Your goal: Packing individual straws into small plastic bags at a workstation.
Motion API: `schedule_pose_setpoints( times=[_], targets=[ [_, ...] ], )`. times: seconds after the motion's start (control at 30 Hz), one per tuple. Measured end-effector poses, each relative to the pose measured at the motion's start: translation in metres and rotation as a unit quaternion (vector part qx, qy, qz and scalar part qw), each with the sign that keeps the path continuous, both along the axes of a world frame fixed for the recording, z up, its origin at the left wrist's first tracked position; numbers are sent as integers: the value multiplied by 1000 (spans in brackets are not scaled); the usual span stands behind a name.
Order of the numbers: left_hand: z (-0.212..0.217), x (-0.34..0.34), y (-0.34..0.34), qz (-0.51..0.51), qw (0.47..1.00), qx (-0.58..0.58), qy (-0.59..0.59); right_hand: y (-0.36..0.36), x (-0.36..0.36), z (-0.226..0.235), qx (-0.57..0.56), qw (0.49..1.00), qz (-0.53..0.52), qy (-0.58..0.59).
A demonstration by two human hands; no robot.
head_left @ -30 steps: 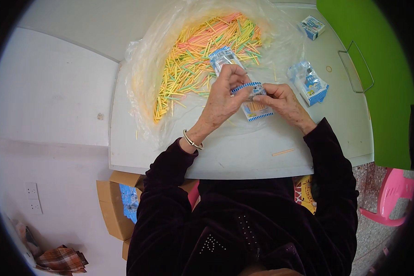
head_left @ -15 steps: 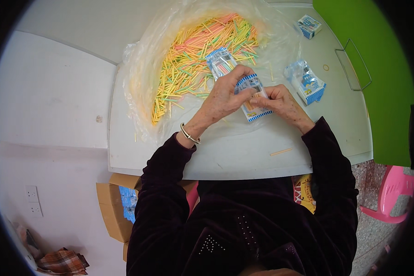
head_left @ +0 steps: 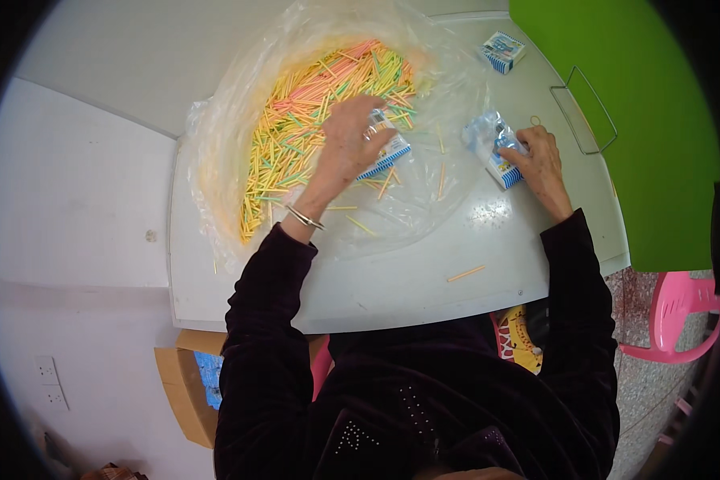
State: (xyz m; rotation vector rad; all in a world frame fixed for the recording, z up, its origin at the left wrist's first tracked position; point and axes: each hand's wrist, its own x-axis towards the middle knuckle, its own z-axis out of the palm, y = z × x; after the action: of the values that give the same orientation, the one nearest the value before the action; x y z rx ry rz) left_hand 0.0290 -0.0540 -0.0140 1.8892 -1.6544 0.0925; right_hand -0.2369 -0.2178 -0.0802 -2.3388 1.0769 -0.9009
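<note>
My left hand [head_left: 346,144], a bracelet at its wrist, is over the heap of thin pastel sticks [head_left: 292,120]. Its thumb and fingers curve round blue-and-white packets [head_left: 390,150] that lie at the heap's right side; the hand hides part of them. To the right, my right hand [head_left: 542,164] has its thumb and fingers on the near right side of a stack of clear, blue-printed plastic packets [head_left: 488,144]. Its fingers are bent, with the thumb on the top packet. The sticks are in a large, open, clear plastic bag [head_left: 216,152] spread over the white table.
Another bundle of blue-and-white packets [head_left: 503,52] sits at the far right, and a rubber band [head_left: 535,121] lies nearer. A loose orange stick [head_left: 466,273] rests near the front edge. Below are a cardboard box [head_left: 186,392] at left and a pink chair [head_left: 672,316] at right.
My hands have parted. The left went left with the packet, down to the heap; the right let go of that packet and moved right to the stack. The view has shifted slightly.
</note>
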Motion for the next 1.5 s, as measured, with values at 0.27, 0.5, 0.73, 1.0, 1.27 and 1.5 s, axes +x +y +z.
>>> schedule_pose_setpoints(
  times=[0.27, 0.5, 0.73, 1.0, 1.27, 1.5],
  targets=[
    [-7, -38, 2, -67, 997, -25, -2, -22, -4, -16, -14, 999, 8, -28],
    [17, -50, 2, -67, 983, -49, 166, 6, 2, 49, 186, 946, 81, -252],
    [30, -51, 5, -110, 957, 60, 260, 69, 47, 61, 230, 913, 261, -214],
    [6, -38, 27, -81, 980, 18, 183, 79, 72, 41, 316, 889, 299, -140],
    [4, -27, 16, -87, 979, 83, 163, 74, 78, 21, 369, 867, 306, -135],
    [-2, -5, -5, -122, 957, 161, 210, 65, 77, 18, 361, 869, 304, -148]
  ],
)
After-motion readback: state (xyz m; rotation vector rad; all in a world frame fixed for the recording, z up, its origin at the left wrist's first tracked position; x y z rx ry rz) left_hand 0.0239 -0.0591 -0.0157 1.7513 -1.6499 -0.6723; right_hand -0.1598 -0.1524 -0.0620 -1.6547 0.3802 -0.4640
